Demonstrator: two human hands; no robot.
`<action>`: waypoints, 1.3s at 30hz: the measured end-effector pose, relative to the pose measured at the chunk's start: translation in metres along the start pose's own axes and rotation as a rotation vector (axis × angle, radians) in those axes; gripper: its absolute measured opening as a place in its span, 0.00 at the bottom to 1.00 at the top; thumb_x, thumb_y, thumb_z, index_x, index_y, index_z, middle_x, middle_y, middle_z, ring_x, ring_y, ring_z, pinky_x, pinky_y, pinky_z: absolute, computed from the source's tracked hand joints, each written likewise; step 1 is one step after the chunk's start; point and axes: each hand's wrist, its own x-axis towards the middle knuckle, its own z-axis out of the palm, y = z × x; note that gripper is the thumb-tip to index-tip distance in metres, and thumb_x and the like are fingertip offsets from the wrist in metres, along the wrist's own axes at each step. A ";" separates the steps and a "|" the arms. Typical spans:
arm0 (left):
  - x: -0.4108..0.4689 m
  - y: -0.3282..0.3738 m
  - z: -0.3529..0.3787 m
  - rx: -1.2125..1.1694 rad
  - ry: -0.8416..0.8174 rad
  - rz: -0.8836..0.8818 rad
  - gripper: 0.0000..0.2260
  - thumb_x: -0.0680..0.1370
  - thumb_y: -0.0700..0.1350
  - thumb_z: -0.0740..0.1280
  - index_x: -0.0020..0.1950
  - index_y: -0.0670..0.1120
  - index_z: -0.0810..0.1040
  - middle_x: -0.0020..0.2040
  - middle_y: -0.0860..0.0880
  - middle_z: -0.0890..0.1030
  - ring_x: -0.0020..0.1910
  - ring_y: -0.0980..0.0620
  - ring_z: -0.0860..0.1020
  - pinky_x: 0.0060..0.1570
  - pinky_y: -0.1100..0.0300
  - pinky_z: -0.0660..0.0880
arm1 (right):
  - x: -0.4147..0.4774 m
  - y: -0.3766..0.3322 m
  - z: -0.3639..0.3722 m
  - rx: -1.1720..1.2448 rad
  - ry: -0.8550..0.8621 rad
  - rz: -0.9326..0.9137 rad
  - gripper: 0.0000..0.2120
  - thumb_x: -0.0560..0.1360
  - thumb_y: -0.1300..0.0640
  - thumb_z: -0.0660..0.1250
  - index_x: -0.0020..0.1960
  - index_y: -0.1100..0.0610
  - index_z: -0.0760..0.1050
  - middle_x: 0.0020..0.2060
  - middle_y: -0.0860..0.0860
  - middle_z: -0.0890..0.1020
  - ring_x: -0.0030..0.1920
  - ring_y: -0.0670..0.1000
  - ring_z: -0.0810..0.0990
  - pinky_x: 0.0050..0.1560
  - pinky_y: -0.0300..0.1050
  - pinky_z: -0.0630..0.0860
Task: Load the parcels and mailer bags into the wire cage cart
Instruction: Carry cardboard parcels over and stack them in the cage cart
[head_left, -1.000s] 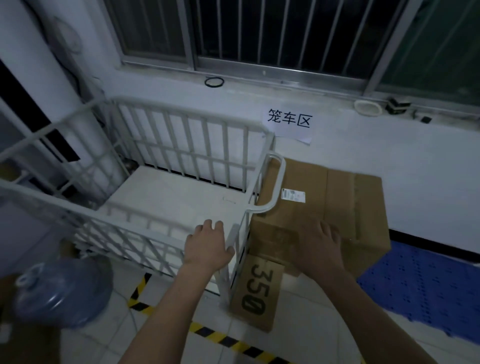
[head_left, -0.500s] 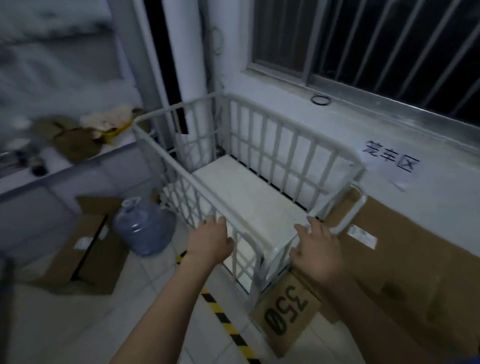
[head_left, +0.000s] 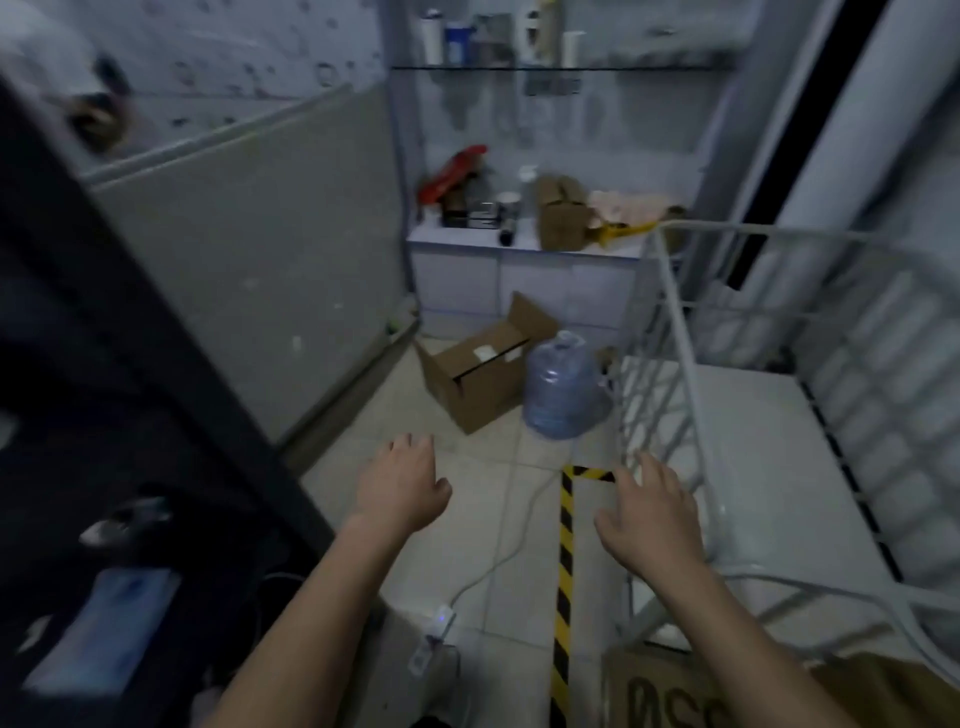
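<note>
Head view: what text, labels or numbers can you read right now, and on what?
"0S", next character cut off by the frame: cardboard box, bottom edge.
White label on the open carton: too blurred to read.
Shelf bottles: too blurred to read.

**Clearances around the wire cage cart (head_left: 677, 332)**

The tiled floor (head_left: 483, 519) forms an aisle between the grey panel (head_left: 249, 270) on the left and the cart's side rails on the right. An open cardboard box (head_left: 470, 382) and a water jug (head_left: 563, 389) block its far end, the jug just beside the cart. A power strip (head_left: 440, 621) lies on the near tiles. The cart is open from above.
</note>
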 end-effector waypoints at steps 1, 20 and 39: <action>-0.014 -0.015 -0.002 0.002 0.019 -0.051 0.19 0.79 0.54 0.61 0.65 0.46 0.68 0.64 0.43 0.72 0.64 0.42 0.72 0.56 0.49 0.74 | -0.001 -0.015 0.000 -0.019 0.002 -0.052 0.28 0.77 0.42 0.60 0.75 0.50 0.63 0.77 0.55 0.58 0.75 0.57 0.59 0.71 0.55 0.63; -0.277 -0.250 0.010 -0.117 0.250 -0.679 0.26 0.76 0.56 0.64 0.71 0.47 0.69 0.66 0.45 0.74 0.64 0.42 0.74 0.58 0.48 0.75 | -0.145 -0.332 0.021 0.071 0.003 -0.840 0.32 0.71 0.48 0.64 0.74 0.52 0.67 0.74 0.56 0.67 0.70 0.60 0.69 0.63 0.54 0.71; -0.579 -0.421 0.035 -0.074 0.278 -1.109 0.19 0.77 0.56 0.61 0.63 0.46 0.71 0.60 0.44 0.74 0.59 0.43 0.74 0.48 0.50 0.74 | -0.386 -0.563 0.088 -0.027 -0.096 -1.276 0.31 0.79 0.45 0.60 0.79 0.51 0.58 0.80 0.53 0.54 0.78 0.55 0.55 0.72 0.51 0.66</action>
